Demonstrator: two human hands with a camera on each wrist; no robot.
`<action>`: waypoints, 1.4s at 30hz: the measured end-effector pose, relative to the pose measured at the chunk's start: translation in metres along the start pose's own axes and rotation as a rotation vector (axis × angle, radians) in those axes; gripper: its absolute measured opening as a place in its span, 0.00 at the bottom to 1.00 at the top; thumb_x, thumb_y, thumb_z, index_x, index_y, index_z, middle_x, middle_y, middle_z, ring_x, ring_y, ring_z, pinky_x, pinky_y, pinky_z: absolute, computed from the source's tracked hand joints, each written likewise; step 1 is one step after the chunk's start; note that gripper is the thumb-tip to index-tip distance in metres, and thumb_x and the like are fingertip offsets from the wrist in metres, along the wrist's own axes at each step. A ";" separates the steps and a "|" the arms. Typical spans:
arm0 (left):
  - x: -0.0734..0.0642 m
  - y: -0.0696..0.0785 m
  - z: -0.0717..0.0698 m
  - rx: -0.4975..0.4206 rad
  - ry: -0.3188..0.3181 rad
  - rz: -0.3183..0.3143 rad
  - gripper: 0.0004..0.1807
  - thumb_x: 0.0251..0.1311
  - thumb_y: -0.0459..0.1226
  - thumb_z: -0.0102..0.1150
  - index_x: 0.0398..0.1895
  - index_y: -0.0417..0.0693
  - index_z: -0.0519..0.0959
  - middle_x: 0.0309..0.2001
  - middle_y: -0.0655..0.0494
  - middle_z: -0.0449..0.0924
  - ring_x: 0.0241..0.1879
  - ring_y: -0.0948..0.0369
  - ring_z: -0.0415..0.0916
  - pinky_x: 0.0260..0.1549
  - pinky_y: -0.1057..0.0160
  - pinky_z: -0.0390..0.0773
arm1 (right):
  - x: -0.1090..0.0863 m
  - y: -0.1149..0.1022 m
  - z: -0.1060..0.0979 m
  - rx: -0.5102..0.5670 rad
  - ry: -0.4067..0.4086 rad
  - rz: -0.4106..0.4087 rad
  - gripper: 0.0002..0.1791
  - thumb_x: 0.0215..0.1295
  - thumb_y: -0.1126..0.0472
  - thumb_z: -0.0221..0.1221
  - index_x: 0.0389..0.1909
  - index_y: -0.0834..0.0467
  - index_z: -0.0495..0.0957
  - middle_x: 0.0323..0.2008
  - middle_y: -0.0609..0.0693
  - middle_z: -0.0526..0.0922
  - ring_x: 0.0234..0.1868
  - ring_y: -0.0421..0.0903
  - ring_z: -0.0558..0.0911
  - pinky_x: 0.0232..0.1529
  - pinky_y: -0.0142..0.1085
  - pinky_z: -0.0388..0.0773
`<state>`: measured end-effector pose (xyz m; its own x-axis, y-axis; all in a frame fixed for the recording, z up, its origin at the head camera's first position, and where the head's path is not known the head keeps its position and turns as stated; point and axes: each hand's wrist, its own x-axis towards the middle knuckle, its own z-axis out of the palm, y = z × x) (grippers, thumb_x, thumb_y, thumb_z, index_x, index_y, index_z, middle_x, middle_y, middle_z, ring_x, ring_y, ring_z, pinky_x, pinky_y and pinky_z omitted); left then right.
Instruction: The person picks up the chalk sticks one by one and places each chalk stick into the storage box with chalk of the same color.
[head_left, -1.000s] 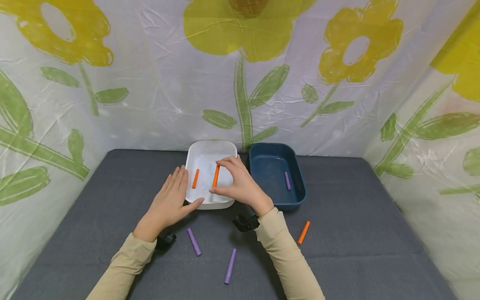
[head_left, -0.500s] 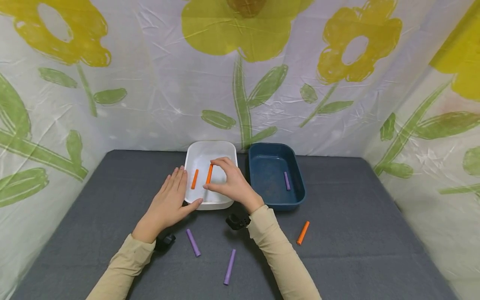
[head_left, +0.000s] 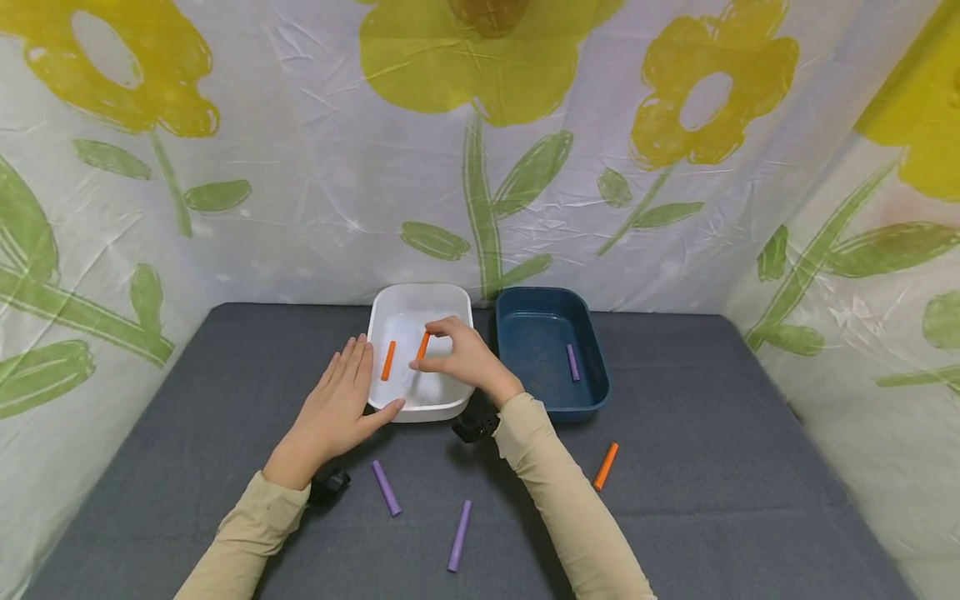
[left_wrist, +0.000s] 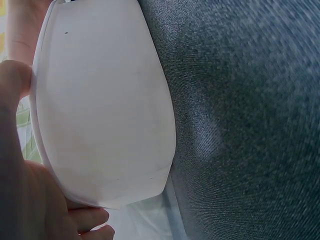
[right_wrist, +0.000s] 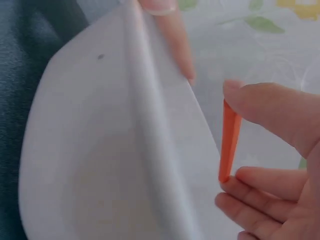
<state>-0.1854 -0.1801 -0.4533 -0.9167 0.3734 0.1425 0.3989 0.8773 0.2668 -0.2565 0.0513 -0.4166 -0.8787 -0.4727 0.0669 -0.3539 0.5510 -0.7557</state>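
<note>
The right hand (head_left: 467,357) pinches an orange stick (head_left: 423,345) over the white tray (head_left: 420,302); the left hand (head_left: 333,412), its fingers straight, touches the tray's left rim. A second orange stick (head_left: 387,361) lies inside.

Desk (head_left: 712,400), one, topped with dark grey cloth, faint crease toward the right front. Curtain (head_left: 300,183), white, thin, wrinkled, walling the back and both sides; sheen along the wrinkles. Printed on it: yellow flowers, comprising a large central flower (head_left: 457,71) with brown middle, two smaller flowers with pale oval middles, and another cut off at the right edge; green stems (head_left: 481,200) and leaves (head_left: 532,175). Light: even, soft.
</note>
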 end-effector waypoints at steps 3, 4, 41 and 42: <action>0.000 0.000 0.000 -0.001 0.003 0.001 0.56 0.67 0.66 0.44 0.76 0.28 0.42 0.78 0.34 0.37 0.77 0.43 0.34 0.73 0.44 0.41 | 0.004 -0.001 -0.003 0.014 -0.026 0.040 0.39 0.58 0.49 0.70 0.66 0.63 0.71 0.62 0.55 0.75 0.63 0.52 0.74 0.62 0.45 0.72; 0.000 0.000 -0.001 -0.001 0.004 0.002 0.56 0.67 0.66 0.44 0.76 0.28 0.42 0.77 0.34 0.37 0.77 0.43 0.34 0.73 0.44 0.41 | 0.006 -0.002 -0.004 0.015 -0.038 0.051 0.39 0.57 0.49 0.70 0.66 0.63 0.71 0.62 0.56 0.75 0.63 0.52 0.74 0.62 0.45 0.72; 0.000 -0.001 0.002 0.011 0.009 0.005 0.56 0.67 0.66 0.44 0.77 0.29 0.41 0.78 0.34 0.36 0.77 0.44 0.33 0.74 0.45 0.41 | 0.052 0.013 0.000 -0.215 -0.013 0.086 0.39 0.49 0.49 0.76 0.62 0.61 0.77 0.56 0.52 0.78 0.58 0.49 0.77 0.57 0.42 0.76; 0.000 -0.001 0.002 0.009 0.008 0.005 0.56 0.67 0.66 0.44 0.77 0.29 0.41 0.78 0.34 0.36 0.77 0.44 0.33 0.74 0.45 0.41 | 0.052 0.014 0.001 -0.244 -0.011 0.077 0.39 0.49 0.48 0.76 0.62 0.60 0.77 0.56 0.51 0.78 0.57 0.48 0.77 0.56 0.42 0.76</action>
<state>-0.1860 -0.1800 -0.4555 -0.9142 0.3758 0.1517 0.4036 0.8781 0.2570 -0.3066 0.0333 -0.4243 -0.9029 -0.4298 0.0067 -0.3541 0.7349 -0.5784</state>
